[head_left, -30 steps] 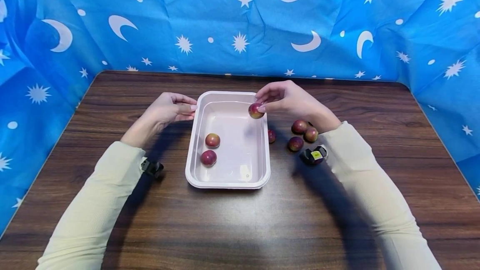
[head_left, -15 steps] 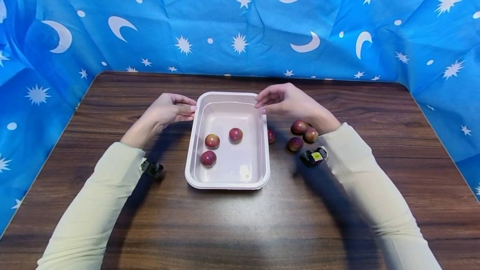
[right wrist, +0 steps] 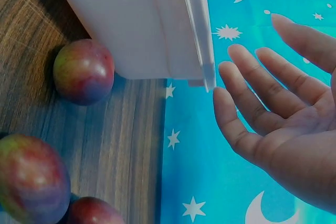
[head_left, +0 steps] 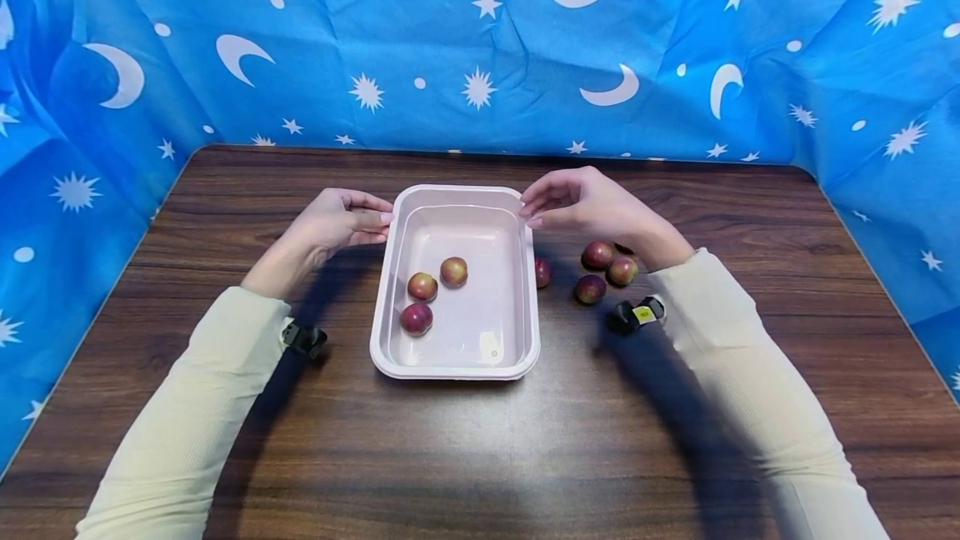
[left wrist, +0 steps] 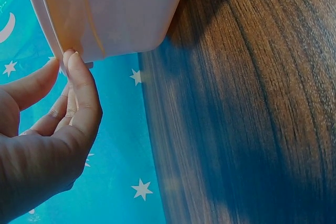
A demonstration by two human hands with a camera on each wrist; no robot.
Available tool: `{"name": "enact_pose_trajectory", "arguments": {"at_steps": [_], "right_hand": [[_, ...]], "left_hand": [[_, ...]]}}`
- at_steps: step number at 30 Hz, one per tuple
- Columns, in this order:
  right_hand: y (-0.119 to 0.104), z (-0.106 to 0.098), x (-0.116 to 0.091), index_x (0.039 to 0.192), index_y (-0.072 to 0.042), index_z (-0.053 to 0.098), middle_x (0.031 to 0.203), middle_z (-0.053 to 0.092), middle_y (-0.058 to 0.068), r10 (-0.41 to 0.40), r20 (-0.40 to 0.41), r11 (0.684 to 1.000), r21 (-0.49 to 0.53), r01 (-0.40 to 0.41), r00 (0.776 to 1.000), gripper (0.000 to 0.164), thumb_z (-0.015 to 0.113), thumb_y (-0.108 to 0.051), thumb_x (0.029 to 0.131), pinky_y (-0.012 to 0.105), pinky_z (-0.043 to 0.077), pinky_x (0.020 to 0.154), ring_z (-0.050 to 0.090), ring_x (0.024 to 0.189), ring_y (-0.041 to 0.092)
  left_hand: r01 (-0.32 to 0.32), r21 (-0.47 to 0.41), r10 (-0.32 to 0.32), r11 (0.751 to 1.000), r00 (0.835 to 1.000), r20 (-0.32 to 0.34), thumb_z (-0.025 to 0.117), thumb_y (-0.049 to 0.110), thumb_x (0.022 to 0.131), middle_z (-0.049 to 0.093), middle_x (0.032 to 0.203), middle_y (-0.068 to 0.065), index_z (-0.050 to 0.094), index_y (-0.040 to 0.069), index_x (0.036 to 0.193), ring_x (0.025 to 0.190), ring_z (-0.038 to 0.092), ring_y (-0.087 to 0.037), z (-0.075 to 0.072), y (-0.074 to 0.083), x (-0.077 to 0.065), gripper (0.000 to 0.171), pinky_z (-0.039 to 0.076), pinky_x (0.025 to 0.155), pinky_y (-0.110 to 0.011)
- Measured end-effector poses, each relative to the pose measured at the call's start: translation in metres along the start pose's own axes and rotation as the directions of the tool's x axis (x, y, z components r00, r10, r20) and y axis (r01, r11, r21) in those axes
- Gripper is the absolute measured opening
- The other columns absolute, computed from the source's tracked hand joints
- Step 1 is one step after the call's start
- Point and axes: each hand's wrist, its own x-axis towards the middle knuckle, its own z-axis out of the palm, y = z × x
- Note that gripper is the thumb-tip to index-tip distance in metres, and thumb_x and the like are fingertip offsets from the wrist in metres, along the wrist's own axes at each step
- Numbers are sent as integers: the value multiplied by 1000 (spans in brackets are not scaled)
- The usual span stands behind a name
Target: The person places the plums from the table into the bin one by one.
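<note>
A white rectangular plastic tray [head_left: 454,366] holds three reddish plums, one yellow-red plum [head_left: 453,272] lying right of the other two. My left hand [head_left: 327,226] pinches the tray's left rim between thumb and fingers; the left wrist view shows the fingertips at the tray wall [left wrist: 131,9]. Beside the tray's far right rim is my right hand [head_left: 588,208], holding nothing. Its fingers are loosely spread in the right wrist view. Several plums lie on the table right of the tray, among them a dark plum [head_left: 590,289] and a plum [right wrist: 84,72] close to the tray wall.
The dark wooden table [head_left: 450,457] reaches back to a blue cloth [head_left: 450,40] with white moons and stars. A black wrist camera [head_left: 633,315] on the right sleeve hangs near the loose plums.
My right hand has let go of a plum, which dropped into the tray and rolled left toward the other two. The right hand has since shifted slightly right. My left hand stays at the rim.
</note>
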Motion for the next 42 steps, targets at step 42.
{"name": "enact_pose_trajectory", "arguments": {"at_steps": [42], "right_hand": [[32, -45, -46, 111, -3, 59, 100, 66, 6, 61, -104, 997, -38, -65, 993, 29, 65, -18, 86, 25, 53, 65, 62, 86, 17]], "left_hand": [[-1, -32, 2, 999, 1000, 30, 53, -3, 90, 62, 79, -3, 44, -17, 119, 69, 63, -10, 0, 1, -2, 34, 53, 81, -31]]}}
